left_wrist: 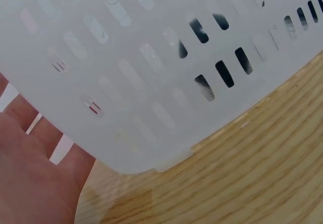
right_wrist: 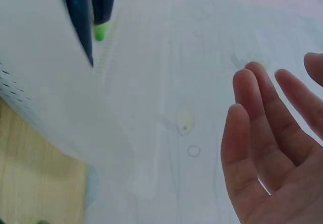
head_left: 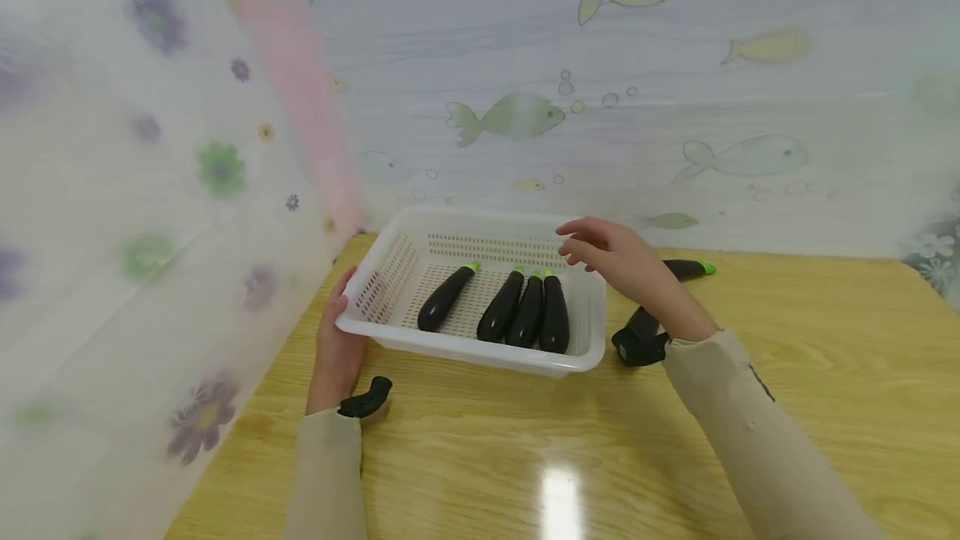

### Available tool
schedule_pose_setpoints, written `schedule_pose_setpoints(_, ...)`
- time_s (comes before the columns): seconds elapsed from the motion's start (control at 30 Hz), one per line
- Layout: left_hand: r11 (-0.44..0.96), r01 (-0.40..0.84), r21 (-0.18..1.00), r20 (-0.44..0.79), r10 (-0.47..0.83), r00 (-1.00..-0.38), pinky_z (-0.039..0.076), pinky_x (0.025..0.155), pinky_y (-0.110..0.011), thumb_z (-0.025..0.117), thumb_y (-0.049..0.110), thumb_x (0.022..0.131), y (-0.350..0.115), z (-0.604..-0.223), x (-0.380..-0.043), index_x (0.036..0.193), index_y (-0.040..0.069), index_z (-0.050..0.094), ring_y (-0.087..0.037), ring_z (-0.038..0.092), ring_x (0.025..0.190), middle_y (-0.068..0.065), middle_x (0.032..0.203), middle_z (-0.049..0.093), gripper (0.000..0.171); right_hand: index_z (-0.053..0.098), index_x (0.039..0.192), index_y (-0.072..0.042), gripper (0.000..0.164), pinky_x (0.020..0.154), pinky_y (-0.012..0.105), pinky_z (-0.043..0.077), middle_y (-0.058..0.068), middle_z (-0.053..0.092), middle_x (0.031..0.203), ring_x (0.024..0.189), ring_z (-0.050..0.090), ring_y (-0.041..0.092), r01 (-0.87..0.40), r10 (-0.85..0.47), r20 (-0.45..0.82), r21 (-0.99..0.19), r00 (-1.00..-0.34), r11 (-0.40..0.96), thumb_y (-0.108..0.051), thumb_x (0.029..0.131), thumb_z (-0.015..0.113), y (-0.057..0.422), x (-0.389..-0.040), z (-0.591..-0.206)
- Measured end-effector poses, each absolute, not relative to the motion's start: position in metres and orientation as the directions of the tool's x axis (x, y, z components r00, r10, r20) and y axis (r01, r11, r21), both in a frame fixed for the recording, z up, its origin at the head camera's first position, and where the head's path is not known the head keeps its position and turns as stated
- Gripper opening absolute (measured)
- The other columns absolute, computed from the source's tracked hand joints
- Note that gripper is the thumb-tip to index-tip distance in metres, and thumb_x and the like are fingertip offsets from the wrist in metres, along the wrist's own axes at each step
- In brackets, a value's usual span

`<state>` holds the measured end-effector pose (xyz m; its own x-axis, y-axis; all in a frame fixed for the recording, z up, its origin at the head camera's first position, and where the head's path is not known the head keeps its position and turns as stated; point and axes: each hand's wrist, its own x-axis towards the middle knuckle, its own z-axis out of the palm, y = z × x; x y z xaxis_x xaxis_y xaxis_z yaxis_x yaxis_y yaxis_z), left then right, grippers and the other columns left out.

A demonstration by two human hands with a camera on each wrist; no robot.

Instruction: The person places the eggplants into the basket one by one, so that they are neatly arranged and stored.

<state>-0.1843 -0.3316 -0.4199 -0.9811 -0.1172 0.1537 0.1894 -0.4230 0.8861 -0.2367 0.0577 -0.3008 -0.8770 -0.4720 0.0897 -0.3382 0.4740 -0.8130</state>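
A white plastic basket [head_left: 465, 348] with slotted walls is at the middle of the table. My left hand [head_left: 339, 348] grips its left rim, with the thumb at the edge; in the left wrist view the fingers [left_wrist: 43, 133] lie against the outer wall. Inside the basket, one dark eggplant [head_left: 444, 300] with a green tip lies apart on the left, and three eggplants [head_left: 528, 311] lie side by side on the right. Above the basket's right rim hovers my right hand [head_left: 611, 257], its fingers loosely bent and nothing in them.
On the wooden table [head_left: 465, 457], right of the basket, lies another eggplant [head_left: 686, 270], partly hidden by the right wrist. A dark shape beneath that wrist is mostly covered by the wrist camera [head_left: 640, 347]. A wall painted with fish stands behind, a flowered one at left.
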Motion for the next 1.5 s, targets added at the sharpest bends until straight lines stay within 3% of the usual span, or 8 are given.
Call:
schedule_pose_setpoints(0.27, -0.445, 0.173, 0.879, 0.130, -0.125, -0.984, 0.027, 0.103, -0.035, 0.026, 0.025, 0.097, -0.327, -0.419, -0.182, 0.144, 0.020, 0.028, -0.021, 0.029, 0.131, -0.002, 0.146, 0.029, 0.047, 0.052, 0.126, -0.017, 0.037, 0.074, 0.028, 0.049, 0.007, 0.062, 0.108, 0.096, 0.059, 0.025, -0.320, -0.349, 0.180, -0.860, -0.919, 0.398, -0.037, 0.095, 0.046, 0.081, -0.219, -0.311)
schedule_pose_setpoints(0.43, -0.449, 0.175, 0.876, 0.135, -0.118, -0.984, 0.026, 0.104, -0.036, 0.028, 0.027, 0.097, -0.325, -0.423, -0.182, 0.143, 0.021, 0.029, -0.022, 0.028, 0.133, -0.002, 0.147, 0.028, 0.046, 0.051, 0.126, -0.015, 0.039, 0.072, 0.024, 0.049, 0.012, 0.060, 0.110, 0.094, 0.058, 0.024, -0.299, -0.302, 0.204, -0.901, -0.931, 0.315, -0.037, 0.095, 0.047, 0.094, -0.209, -0.321)
schedule_pose_setpoints(0.8, -0.464, 0.191, 0.865, 0.164, -0.098, -0.982, 0.029, 0.103, -0.035, 0.031, 0.027, 0.097, -0.321, -0.424, -0.186, 0.143, 0.020, 0.029, -0.021, 0.031, 0.130, -0.003, 0.146, 0.030, 0.047, 0.050, 0.129, -0.014, 0.041, 0.073, 0.027, 0.050, -0.001, 0.058, 0.112, 0.092, 0.059, 0.014, -0.270, -0.180, 0.224, -0.915, -0.958, 0.301, -0.037, 0.095, 0.046, 0.116, -0.207, -0.347)
schedule_pose_setpoints(1.03, -0.458, 0.202, 0.866, 0.180, -0.094, -0.979, 0.029, 0.102, -0.035, 0.034, 0.029, 0.096, -0.325, -0.417, -0.189, 0.144, 0.019, 0.027, -0.021, 0.031, 0.129, -0.003, 0.145, 0.031, 0.050, 0.049, 0.130, -0.014, 0.044, 0.074, 0.029, 0.050, 0.006, 0.055, 0.118, 0.096, 0.060, 0.018, -0.221, -0.162, 0.172, -0.903, -0.972, 0.367, -0.040, 0.095, 0.045, 0.120, -0.214, -0.355)
schedule_pose_setpoints(1.23, -0.473, 0.194, 0.860, 0.177, -0.080, -0.981, 0.029, 0.101, -0.036, 0.034, 0.029, 0.096, -0.327, -0.418, -0.188, 0.146, 0.018, 0.022, -0.021, 0.032, 0.128, -0.002, 0.144, 0.031, 0.053, 0.048, 0.132, -0.015, 0.046, 0.075, 0.037, 0.050, 0.011, 0.055, 0.121, 0.088, 0.059, 0.007, -0.189, -0.154, 0.131, -0.867, -0.979, 0.461, -0.042, 0.095, 0.043, 0.124, -0.219, -0.362)
schedule_pose_setpoints(1.5, -0.507, 0.206, 0.837, 0.202, -0.065, -0.977, 0.030, 0.101, -0.034, 0.037, 0.027, 0.096, -0.333, -0.421, -0.186, 0.143, 0.019, 0.029, -0.019, 0.035, 0.126, -0.002, 0.143, 0.034, 0.049, 0.046, 0.132, -0.014, 0.047, 0.076, 0.036, 0.049, 0.015, 0.053, 0.116, 0.097, 0.057, 0.029, -0.106, -0.178, 0.021, -0.870, -0.984, 0.482, -0.043, 0.095, 0.042, 0.130, -0.226, -0.377)
